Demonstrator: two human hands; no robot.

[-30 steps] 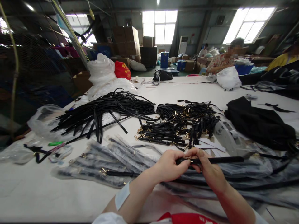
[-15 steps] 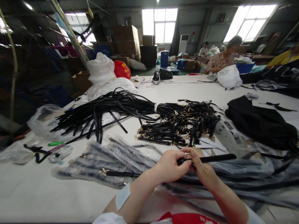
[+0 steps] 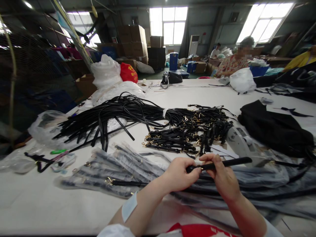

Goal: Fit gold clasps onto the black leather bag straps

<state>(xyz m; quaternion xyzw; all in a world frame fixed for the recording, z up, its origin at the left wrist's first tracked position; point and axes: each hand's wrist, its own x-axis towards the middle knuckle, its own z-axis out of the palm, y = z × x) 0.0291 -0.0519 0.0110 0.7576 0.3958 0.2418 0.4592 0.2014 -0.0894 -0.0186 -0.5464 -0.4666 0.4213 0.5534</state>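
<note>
A black strap [image 3: 238, 162] runs between my two hands above the front of the table, its free end pointing right. My left hand [image 3: 182, 174] pinches its left end, where a small bit of gold metal shows. Around the strap's middle, the fingers and thumb of my right hand [image 3: 223, 176] are closed. Beneath my hands lie straps in clear plastic sleeves [image 3: 261, 179], with more sleeved straps [image 3: 98, 171] to the left. Just beyond is a heap of short black straps with gold clasps [image 3: 170, 140].
A long bundle of black straps [image 3: 118, 113] bound with a white band [image 3: 165, 113] crosses mid-table. Black fabric [image 3: 274, 128] and a grey-white device [image 3: 240, 144] are at right. Plastic bags [image 3: 106, 72] stand at back left. A person [image 3: 234, 59] sits across the table.
My right hand has shifted right along the strap, away from my left hand, and its fingers have lifted slightly. My left hand has stayed nearly in place.
</note>
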